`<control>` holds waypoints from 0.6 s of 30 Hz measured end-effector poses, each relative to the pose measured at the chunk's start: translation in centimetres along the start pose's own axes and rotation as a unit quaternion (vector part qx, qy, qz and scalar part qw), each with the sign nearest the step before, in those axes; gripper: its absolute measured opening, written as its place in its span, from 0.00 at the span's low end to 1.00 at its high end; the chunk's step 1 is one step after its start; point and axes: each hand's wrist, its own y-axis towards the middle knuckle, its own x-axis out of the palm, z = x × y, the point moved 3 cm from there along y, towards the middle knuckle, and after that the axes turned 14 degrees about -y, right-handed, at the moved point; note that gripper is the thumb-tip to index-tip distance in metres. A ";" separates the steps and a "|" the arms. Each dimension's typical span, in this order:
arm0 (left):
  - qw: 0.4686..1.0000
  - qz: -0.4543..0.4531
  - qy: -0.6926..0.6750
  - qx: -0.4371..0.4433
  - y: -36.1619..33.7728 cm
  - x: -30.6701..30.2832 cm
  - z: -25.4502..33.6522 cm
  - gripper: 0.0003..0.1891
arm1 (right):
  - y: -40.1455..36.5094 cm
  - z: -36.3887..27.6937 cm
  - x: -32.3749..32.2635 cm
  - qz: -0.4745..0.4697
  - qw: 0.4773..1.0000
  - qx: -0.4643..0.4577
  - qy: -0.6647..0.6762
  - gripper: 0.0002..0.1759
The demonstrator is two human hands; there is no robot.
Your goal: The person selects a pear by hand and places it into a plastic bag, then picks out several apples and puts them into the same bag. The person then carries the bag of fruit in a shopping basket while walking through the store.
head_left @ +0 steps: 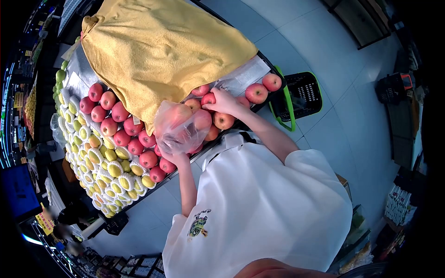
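Note:
My left hand (176, 156) is closed around the lower side of a clear plastic bag (169, 113), its fingers partly hidden by the film. Red apples show through the bag, which rests over the front edge of the fruit display. On the right, my right hand (224, 102) has its thumb and fingers around a red apple (208, 99). Loose apples surround that hand, among them a paler one (223, 121) just below it and a large one (256, 93) to its right. A yellow cloth (167, 51) covers the stand behind the bag.
Rows of red apples (130, 126) lie left of the bag. Beyond them sit yellow-green fruits (114, 170) in white foam nets. A black shopping basket with a green handle (291, 109) stands on the tiled floor (338, 134) at the right. Blurred people are at lower left.

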 end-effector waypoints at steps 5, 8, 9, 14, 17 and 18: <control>0.998 -0.044 0.035 -0.013 0.7 -0.1 -0.8 0.17 | -0.9 -0.7 -0.7 0.009 1.000 0.009 -0.012 0.39; 0.999 -0.041 0.031 -0.014 1.0 0.4 -1.2 0.16 | -2.2 -0.7 -0.6 0.114 0.993 -0.040 -0.009 0.33; 0.997 -0.050 0.052 -0.004 1.2 0.4 -1.2 0.16 | -2.8 -0.7 -1.0 0.218 0.971 -0.098 0.007 0.29; 0.997 -0.056 0.057 -0.021 1.4 0.6 -1.0 0.18 | -7.5 7.3 -10.5 0.455 0.875 0.082 -0.141 0.19; 0.991 -0.030 0.118 -0.056 1.7 0.2 -2.2 0.20 | -9.3 13.3 -13.0 0.342 0.878 0.275 -0.191 0.39; 0.993 -0.012 0.110 -0.046 1.8 0.3 -2.4 0.19 | -9.6 13.6 -13.4 0.289 0.903 0.288 -0.132 0.41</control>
